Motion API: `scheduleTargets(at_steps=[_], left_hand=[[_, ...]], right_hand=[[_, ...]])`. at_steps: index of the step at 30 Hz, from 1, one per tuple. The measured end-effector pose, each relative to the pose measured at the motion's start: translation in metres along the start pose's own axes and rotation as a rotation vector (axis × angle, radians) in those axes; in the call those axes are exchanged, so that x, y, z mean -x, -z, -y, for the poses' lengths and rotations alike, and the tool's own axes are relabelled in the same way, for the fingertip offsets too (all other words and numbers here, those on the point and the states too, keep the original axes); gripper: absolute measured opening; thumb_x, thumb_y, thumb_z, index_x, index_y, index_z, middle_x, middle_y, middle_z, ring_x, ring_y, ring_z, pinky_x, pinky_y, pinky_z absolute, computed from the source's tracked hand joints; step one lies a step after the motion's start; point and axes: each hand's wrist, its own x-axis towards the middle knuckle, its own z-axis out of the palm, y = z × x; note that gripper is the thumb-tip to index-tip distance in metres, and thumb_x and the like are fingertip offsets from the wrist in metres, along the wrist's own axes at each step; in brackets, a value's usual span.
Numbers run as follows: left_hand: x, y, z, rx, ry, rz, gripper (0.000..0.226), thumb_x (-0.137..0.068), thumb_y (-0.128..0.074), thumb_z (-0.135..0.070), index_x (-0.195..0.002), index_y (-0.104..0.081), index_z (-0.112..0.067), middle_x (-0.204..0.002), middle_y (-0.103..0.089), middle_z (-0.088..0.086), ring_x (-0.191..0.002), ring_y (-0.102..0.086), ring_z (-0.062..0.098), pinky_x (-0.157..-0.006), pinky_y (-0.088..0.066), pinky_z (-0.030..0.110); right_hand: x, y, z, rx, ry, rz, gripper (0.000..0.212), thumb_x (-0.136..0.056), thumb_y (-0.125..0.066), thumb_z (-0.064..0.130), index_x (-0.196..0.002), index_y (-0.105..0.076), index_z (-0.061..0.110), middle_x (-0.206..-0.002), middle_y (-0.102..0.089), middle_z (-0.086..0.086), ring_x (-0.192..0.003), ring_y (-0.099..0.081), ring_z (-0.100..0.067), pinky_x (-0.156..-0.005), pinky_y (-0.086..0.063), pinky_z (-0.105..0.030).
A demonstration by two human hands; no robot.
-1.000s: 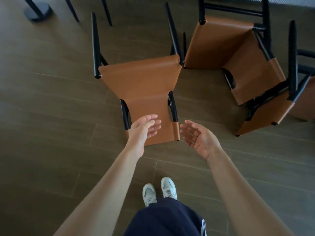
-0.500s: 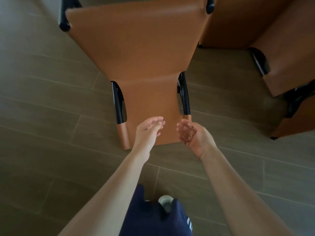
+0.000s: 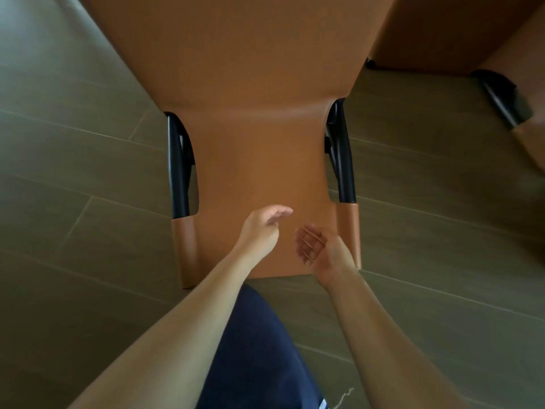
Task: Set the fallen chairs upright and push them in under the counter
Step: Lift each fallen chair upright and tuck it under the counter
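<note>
Left hand (image 3: 261, 230), right hand (image 3: 323, 252) now nearer chair (image 3: 265, 137); contact unclear.

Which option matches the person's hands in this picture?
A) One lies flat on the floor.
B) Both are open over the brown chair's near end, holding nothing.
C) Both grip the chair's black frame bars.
B: the left hand and right hand are open over the brown chair, gripping nothing.

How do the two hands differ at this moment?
The left hand shows its back; the right hand shows its palm. The left hand's fingers stretch forward; the right hand's curl loosely. The left hand reaches slightly farther along the chair than the right. Both are empty, over the chair's tan back.
</note>
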Motion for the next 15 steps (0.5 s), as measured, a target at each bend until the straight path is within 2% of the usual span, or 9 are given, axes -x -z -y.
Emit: scheduleTargets(at_steps=[2, 4, 5, 7, 8, 10, 12, 15], left_hand=[[-0.012, -0.005, 0.018, -0.035, -0.005, -0.002, 0.055, -0.089, -0.036, 0.015, -0.123, -0.063, -0.018, -0.124, -0.061, -0.008, -0.116, -0.05, -0.001, -0.084, -0.034, -0.001], [-0.022, -0.01, 0.036, -0.097, -0.013, 0.016, 0.055, -0.089, -0.038, 0.014, -0.125, -0.062, -0.021, -0.131, -0.058, -0.005, -0.121, -0.051, 0.006, -0.089, -0.038, 0.01], [-0.026, -0.011, 0.043, -0.138, -0.01, 0.033, 0.054, -0.09, -0.04, 0.011, -0.126, -0.061, -0.023, -0.135, -0.056, -0.004, -0.117, -0.054, 0.007, -0.085, -0.041, 0.014], [-0.03, -0.014, 0.058, -0.212, 0.005, 0.059, 0.049, -0.093, -0.047, 0.003, -0.128, -0.058, -0.029, -0.142, -0.05, -0.003, -0.096, -0.059, 0.006, -0.072, -0.045, 0.016], [-0.03, -0.016, 0.065, -0.238, 0.014, 0.063, 0.047, -0.093, -0.049, -0.001, -0.129, -0.057, -0.031, -0.144, -0.048, -0.002, -0.091, -0.062, 0.01, -0.07, -0.045, 0.018], [-0.03, -0.019, 0.076, -0.288, 0.014, 0.061, 0.046, -0.093, -0.052, -0.005, -0.129, -0.055, -0.034, -0.146, -0.047, -0.001, -0.096, -0.066, 0.025, -0.069, -0.046, 0.022], [-0.028, -0.021, 0.084, -0.328, -0.001, 0.073, 0.048, -0.092, -0.053, -0.006, -0.131, -0.054, -0.035, -0.148, -0.044, -0.004, -0.103, -0.065, 0.023, -0.072, -0.049, 0.023], [-0.025, -0.023, 0.091, -0.354, -0.008, 0.1, 0.053, -0.091, -0.051, -0.001, -0.133, -0.053, -0.034, -0.151, -0.039, -0.008, -0.133, -0.044, 0.015, -0.097, -0.048, 0.032]], right_hand=[[-0.018, 0.002, -0.008, -0.016, -0.014, -0.005, 0.02, -0.097, -0.049, 0.015, -0.094, -0.067, 0.008, -0.091, -0.073, -0.009, -0.089, -0.066, -0.023, -0.075, -0.049, -0.033], [-0.035, 0.005, -0.015, -0.024, -0.013, 0.003, 0.021, -0.098, -0.048, 0.016, -0.095, -0.067, 0.008, -0.094, -0.072, -0.009, -0.091, -0.065, -0.023, -0.074, -0.049, -0.034], [-0.04, 0.006, -0.017, -0.026, -0.009, 0.007, 0.022, -0.099, -0.046, 0.017, -0.097, -0.067, 0.008, -0.096, -0.072, -0.009, -0.093, -0.065, -0.023, -0.074, -0.049, -0.034], [-0.049, 0.009, -0.023, -0.024, -0.006, 0.016, 0.025, -0.1, -0.043, 0.019, -0.1, -0.066, 0.008, -0.098, -0.072, -0.009, -0.095, -0.065, -0.024, -0.073, -0.05, -0.035], [-0.052, 0.01, -0.026, -0.019, -0.008, 0.018, 0.026, -0.1, -0.044, 0.019, -0.101, -0.067, 0.008, -0.099, -0.073, -0.009, -0.096, -0.065, -0.024, -0.073, -0.051, -0.035], [-0.056, 0.012, -0.032, -0.019, -0.017, 0.015, 0.023, -0.099, -0.046, 0.017, -0.102, -0.067, 0.007, -0.099, -0.073, -0.01, -0.098, -0.066, -0.024, -0.074, -0.052, -0.035], [-0.058, 0.015, -0.04, -0.024, -0.029, 0.013, 0.023, -0.099, -0.046, 0.016, -0.101, -0.067, 0.007, -0.099, -0.073, -0.01, -0.097, -0.066, -0.024, -0.074, -0.052, -0.035], [-0.061, 0.019, -0.05, -0.049, -0.048, 0.007, 0.025, -0.1, -0.042, 0.016, -0.1, -0.066, 0.006, -0.099, -0.071, -0.01, -0.094, -0.065, -0.023, -0.074, -0.051, -0.034]])
